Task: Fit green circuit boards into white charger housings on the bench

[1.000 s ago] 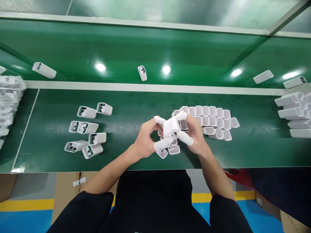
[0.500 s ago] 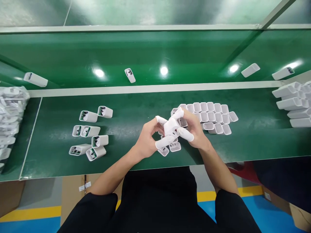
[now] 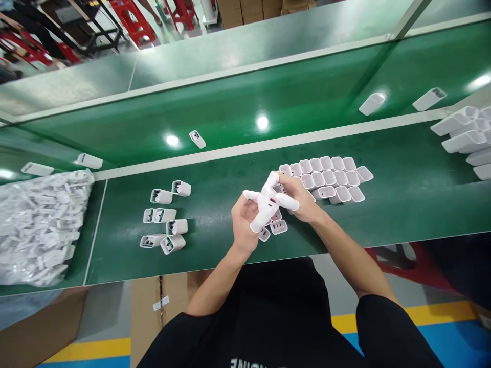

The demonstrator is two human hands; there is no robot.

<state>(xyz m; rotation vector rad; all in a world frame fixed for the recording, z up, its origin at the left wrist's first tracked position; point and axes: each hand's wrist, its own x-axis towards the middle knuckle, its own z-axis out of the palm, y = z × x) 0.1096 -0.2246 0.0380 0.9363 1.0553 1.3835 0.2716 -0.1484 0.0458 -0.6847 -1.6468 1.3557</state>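
Observation:
Between my fingertips is a small white plastic charger housing point(image 3: 268, 202) with a dark slot and a bit of red showing. My left hand point(image 3: 244, 227) is closed on it from the left, and my right hand point(image 3: 301, 201) grips it from the right. White finger cots cover the fingertips and hide much of the piece. Just below the hands lie a few white housings with port slots point(image 3: 279, 227). Packed rows of open white housings point(image 3: 329, 178) stand beside my right hand. Housings with green circuit boards inside point(image 3: 165, 215) lie to the left.
A clear bag of white parts point(image 3: 42, 225) fills the bench's left end. White housings are stacked at the right end point(image 3: 466, 135). Single housings lie along the green back panel point(image 3: 230, 120). Red stools point(image 3: 134, 23) stand beyond the bench.
The camera view has tilted and swung left, showing more of the bag and the floor behind. Both hands still hold the housing, which is turned a little, with red now visible.

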